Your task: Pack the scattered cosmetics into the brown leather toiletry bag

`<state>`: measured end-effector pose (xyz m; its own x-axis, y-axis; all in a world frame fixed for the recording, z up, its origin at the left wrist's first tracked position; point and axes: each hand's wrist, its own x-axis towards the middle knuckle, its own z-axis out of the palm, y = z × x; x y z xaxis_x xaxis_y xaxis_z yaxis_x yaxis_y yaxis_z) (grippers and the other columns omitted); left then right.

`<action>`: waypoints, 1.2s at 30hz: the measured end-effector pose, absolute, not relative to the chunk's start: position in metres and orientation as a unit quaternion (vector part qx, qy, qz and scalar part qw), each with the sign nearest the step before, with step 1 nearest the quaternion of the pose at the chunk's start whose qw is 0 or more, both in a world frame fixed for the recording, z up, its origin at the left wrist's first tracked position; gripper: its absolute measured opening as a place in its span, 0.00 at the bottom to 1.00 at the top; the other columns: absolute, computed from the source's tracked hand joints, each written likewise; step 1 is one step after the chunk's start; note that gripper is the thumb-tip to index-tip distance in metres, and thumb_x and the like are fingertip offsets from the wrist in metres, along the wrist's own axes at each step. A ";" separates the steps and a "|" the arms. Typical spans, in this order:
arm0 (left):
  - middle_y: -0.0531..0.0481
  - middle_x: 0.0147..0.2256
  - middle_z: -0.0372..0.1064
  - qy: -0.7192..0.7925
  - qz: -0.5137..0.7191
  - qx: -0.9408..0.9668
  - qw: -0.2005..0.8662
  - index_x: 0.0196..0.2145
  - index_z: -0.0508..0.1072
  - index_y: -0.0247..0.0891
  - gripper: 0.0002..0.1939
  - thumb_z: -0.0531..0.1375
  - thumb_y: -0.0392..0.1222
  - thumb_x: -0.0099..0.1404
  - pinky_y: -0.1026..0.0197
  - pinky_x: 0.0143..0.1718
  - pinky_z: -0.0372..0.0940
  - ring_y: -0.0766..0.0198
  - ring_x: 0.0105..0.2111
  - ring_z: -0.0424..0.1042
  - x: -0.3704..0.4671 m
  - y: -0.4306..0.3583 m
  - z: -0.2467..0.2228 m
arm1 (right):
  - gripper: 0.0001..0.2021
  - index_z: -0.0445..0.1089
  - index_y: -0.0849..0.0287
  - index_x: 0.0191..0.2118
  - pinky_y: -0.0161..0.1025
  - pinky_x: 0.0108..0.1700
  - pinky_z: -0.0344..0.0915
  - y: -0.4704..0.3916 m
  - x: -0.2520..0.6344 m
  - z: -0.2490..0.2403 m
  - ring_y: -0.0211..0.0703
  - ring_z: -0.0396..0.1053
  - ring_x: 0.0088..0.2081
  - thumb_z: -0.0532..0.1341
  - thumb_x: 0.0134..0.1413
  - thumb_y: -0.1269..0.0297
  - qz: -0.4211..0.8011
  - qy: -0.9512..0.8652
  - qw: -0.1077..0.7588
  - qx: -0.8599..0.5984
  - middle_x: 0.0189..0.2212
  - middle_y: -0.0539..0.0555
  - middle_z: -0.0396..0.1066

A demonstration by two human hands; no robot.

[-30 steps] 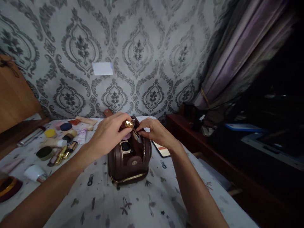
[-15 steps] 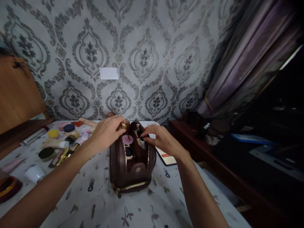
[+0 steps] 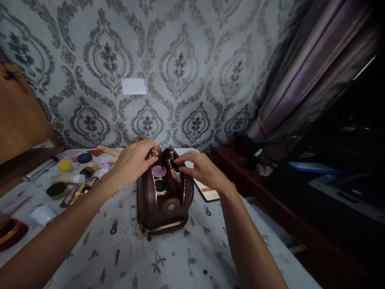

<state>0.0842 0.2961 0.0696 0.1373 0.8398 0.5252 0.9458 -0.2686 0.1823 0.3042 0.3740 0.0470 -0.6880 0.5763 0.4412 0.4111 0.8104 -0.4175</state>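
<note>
A dark brown leather makeup bag [image 3: 164, 214] stands unzipped on the patterned white cloth, with its gold zip teeth spread apart. My left hand [image 3: 135, 160] is closed at the bag's far left edge, thumb and fingers around a small gold-coloured piece [image 3: 155, 153] whose kind I cannot make out. Over the right side of the opening my right hand [image 3: 200, 168] pinches the dark top of a small pale tube [image 3: 177, 176]. Inside the bag lie a pink round compact [image 3: 159, 171] and a black round-lidded item [image 3: 160, 185]. A slim tube with a shiny cap [image 3: 171, 160] stands beside them.
To the left lie several cosmetics, among them a dark green-lidded jar [image 3: 57, 190], a yellow-lidded jar [image 3: 64, 165], a beige tube [image 3: 67, 178] and a white item [image 3: 43, 214]. A phone or tablet [image 3: 207, 191] rests right of the bag. Behind is a patterned wall [image 3: 180, 80].
The view has shifted slightly, so everything sits a little higher and further left. Both hands keep nearly the same places at the bag, with the right fingers still on the tube.
</note>
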 end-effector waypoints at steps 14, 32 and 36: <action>0.52 0.34 0.73 -0.539 -0.349 -0.767 -0.002 0.38 0.73 0.41 0.06 0.59 0.36 0.63 0.61 0.33 0.61 0.59 0.34 0.72 0.110 0.278 0.062 | 0.14 0.79 0.56 0.39 0.38 0.45 0.66 0.373 0.304 0.047 0.44 0.74 0.39 0.63 0.49 0.78 0.152 -0.905 0.298 -0.265 0.37 0.51 0.79; 0.52 0.34 0.71 -0.541 -0.339 -0.770 0.017 0.36 0.72 0.38 0.03 0.61 0.33 0.63 0.61 0.35 0.60 0.59 0.35 0.71 0.127 0.287 0.054 | 0.12 0.80 0.57 0.39 0.36 0.44 0.65 0.369 0.301 0.050 0.43 0.75 0.39 0.64 0.50 0.77 0.160 -0.905 0.297 -0.260 0.36 0.52 0.80; 0.52 0.34 0.70 -0.540 -0.339 -0.770 0.023 0.36 0.72 0.38 0.04 0.61 0.33 0.63 0.61 0.35 0.60 0.60 0.35 0.70 0.128 0.288 0.053 | 0.12 0.80 0.57 0.38 0.36 0.43 0.64 0.368 0.301 0.051 0.42 0.74 0.38 0.64 0.50 0.78 0.155 -0.909 0.291 -0.257 0.35 0.51 0.79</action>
